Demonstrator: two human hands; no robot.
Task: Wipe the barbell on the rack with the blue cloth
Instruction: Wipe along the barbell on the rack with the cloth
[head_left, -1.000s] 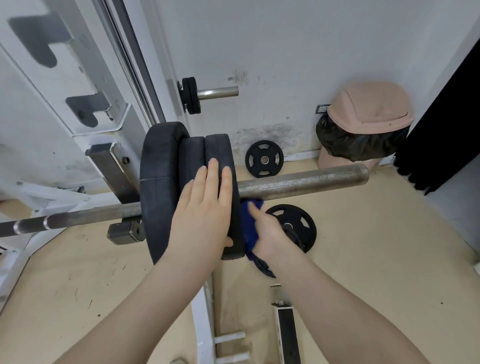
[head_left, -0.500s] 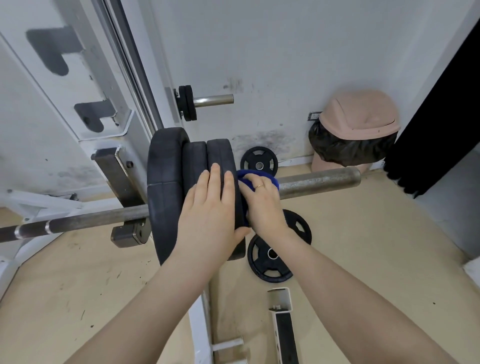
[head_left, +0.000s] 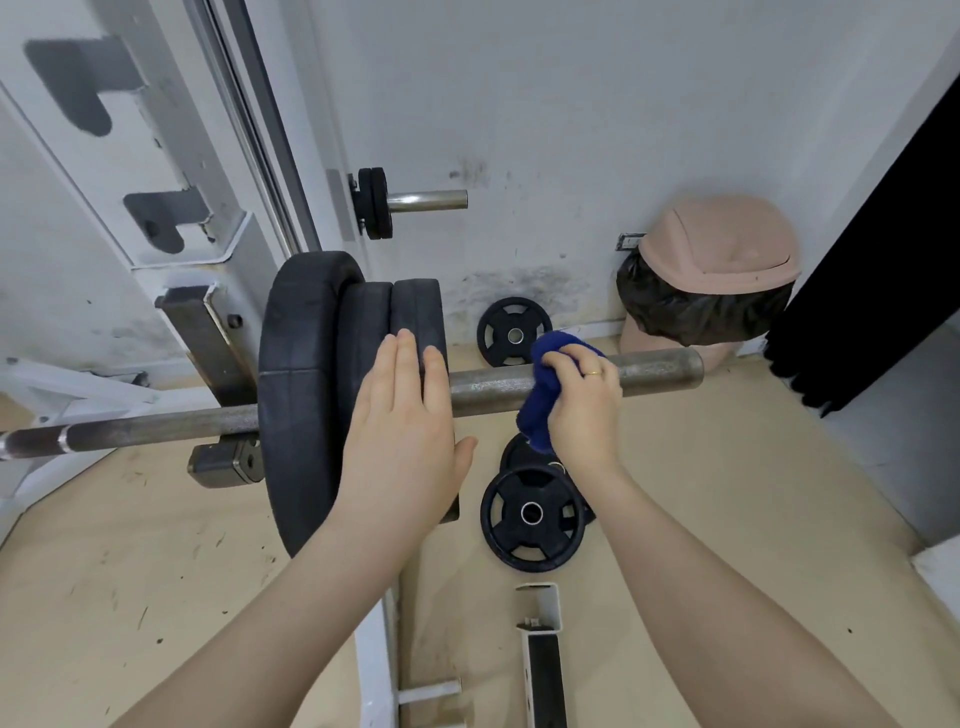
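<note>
One head-worn wide-angle cam, looking fwd and down from close range. Barbell (head_left: 571, 382) crosses mid-frame left to right; both forearms enter from bottom edge. Wall (head_left: 597, 130) fills the top, floor (head_left: 727, 493) the lower right. No 2nd view.

The barbell (head_left: 545, 384) lies across the rack (head_left: 208, 338) from 9 o'clock to 3 o'clock. Three weight plates (head_left: 311, 384) sit on its sleeve, just right of the rack upright. The left hand (head_left: 405, 436) rests flat on the outermost plate. The right hand (head_left: 584, 400) presses the cloth (head_left: 545, 395) onto the sleeve, between the plates and the bar end. On the floor (head_left: 727, 519), two loose plates (head_left: 532, 514) lie below the sleeve at 6 o'clock; another plate (head_left: 514, 335) leans on the wall behind. A bin (head_left: 711, 275) stands at 2 o'clock, behind the bar end.
</note>
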